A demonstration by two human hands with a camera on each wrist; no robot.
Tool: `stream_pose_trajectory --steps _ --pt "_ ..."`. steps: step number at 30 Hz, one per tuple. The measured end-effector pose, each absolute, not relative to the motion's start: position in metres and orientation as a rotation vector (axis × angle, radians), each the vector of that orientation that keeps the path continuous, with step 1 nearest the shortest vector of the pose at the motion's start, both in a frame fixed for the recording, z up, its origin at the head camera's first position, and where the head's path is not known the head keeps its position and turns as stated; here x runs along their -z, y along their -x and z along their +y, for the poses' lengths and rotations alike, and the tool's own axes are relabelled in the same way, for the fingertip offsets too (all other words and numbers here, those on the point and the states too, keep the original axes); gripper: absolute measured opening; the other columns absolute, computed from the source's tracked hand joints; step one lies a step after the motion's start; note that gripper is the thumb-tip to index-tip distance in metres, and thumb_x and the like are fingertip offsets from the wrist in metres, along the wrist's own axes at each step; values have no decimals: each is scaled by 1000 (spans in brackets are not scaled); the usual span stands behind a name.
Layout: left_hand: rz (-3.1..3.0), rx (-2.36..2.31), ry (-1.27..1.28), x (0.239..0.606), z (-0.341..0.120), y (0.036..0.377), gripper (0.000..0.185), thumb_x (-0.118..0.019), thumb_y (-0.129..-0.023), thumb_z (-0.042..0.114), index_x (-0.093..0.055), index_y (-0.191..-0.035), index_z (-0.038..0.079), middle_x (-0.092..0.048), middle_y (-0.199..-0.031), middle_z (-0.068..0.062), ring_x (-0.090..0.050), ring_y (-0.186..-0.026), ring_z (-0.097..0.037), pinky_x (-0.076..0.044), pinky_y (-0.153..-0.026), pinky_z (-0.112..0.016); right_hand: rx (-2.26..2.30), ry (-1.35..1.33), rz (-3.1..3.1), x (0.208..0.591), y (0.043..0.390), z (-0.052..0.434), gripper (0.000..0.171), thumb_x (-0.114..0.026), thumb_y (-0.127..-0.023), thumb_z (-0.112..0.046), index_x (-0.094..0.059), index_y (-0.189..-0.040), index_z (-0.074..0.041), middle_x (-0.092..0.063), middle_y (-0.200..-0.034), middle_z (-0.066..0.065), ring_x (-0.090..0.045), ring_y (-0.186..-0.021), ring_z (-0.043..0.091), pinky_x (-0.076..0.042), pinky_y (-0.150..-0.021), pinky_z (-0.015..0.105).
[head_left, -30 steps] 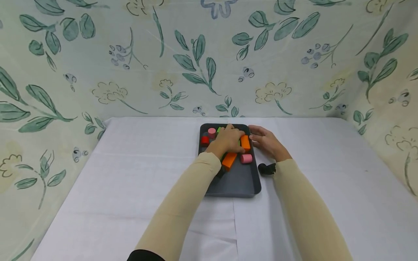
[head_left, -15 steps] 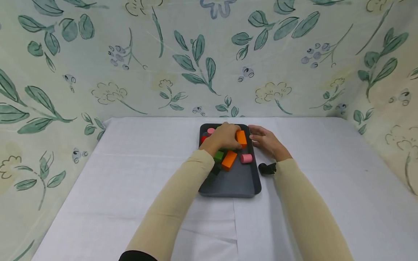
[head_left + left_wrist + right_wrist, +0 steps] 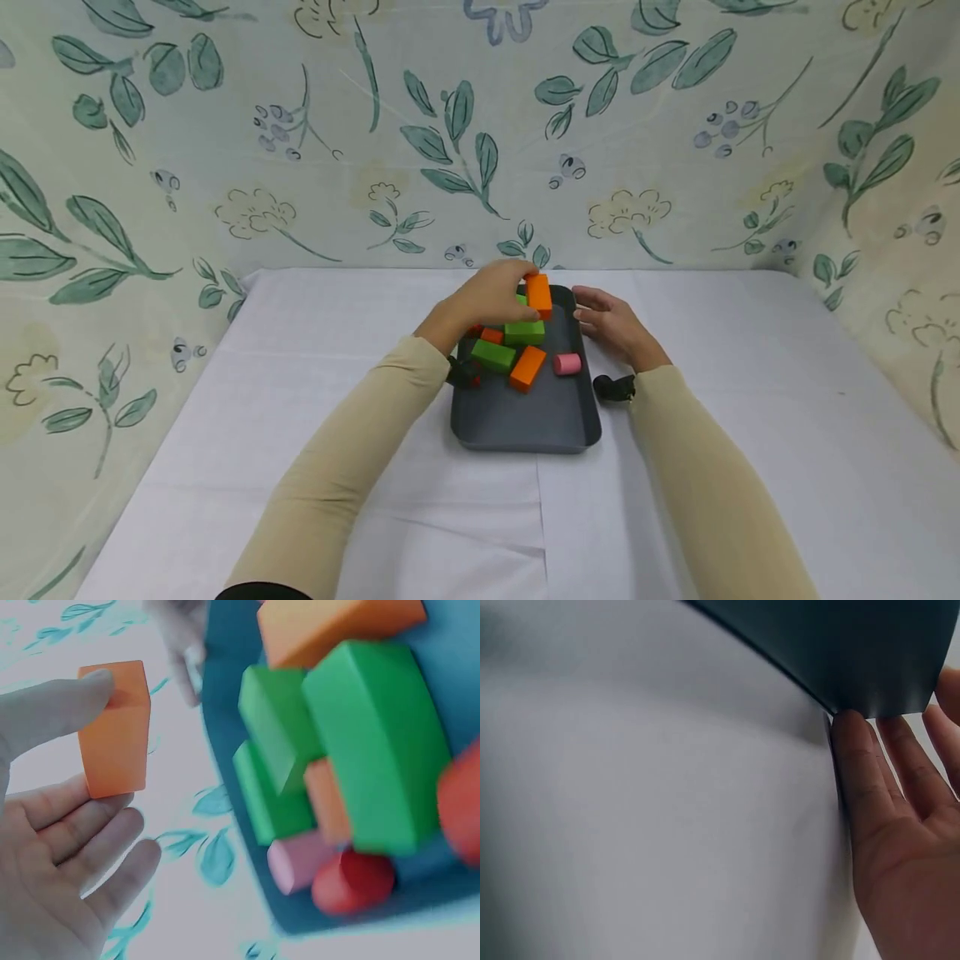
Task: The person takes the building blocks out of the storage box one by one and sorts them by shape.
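Observation:
My left hand point(image 3: 480, 298) pinches an orange block point(image 3: 538, 297) between thumb and fingers, over the far end of a dark grey tray point(image 3: 525, 429). In the left wrist view this orange block point(image 3: 124, 754) is held upright, thumb on one end and fingertips at the other. Inside the tray lie green blocks point(image 3: 492, 357), another orange block point(image 3: 527, 369) and a pink cylinder point(image 3: 567, 364). A red cylinder point(image 3: 352, 883) shows near the tray's corner in the left wrist view. My right hand point(image 3: 611, 325) touches the tray's far right side with fairly straight fingers.
A white cloth point(image 3: 300, 400) covers the table around the tray. Behind it hangs a curtain point(image 3: 450, 125) with a leaf and flower pattern. A black wrist device point(image 3: 613, 388) sits at the right cuff.
My left hand has lifted the orange block out of the tray's right side and moved it up and left, uncovering the green blocks. My right hand has stayed at the tray's side.

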State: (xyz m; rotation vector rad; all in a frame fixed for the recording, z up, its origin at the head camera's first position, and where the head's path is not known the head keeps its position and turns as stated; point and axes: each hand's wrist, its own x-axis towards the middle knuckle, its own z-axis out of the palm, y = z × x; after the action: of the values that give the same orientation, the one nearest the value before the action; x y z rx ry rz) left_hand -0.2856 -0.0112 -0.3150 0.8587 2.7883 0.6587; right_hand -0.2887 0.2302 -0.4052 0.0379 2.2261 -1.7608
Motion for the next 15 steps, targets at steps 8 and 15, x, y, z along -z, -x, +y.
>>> stream_pose_trajectory --steps 8,15 --pt "2768 -830 -864 293 -71 268 67 -73 -85 29 -48 -143 9 -57 -137 -6 -56 -125 -23 -51 -105 -37 1802 -8 2223 408 286 232 62 -49 -99 -8 -28 -157 -16 -23 -166 7 -34 -149 29 -28 -123 46" --pt "2838 -882 -796 295 -121 259 64 -76 -83 26 -51 -139 6 -61 -129 -8 -57 -119 -26 -54 -101 -41 1793 -3 2220 413 284 231 62 -47 -101 -12 -25 -158 -19 -19 -168 4 -27 -153 27 -25 -125 46"
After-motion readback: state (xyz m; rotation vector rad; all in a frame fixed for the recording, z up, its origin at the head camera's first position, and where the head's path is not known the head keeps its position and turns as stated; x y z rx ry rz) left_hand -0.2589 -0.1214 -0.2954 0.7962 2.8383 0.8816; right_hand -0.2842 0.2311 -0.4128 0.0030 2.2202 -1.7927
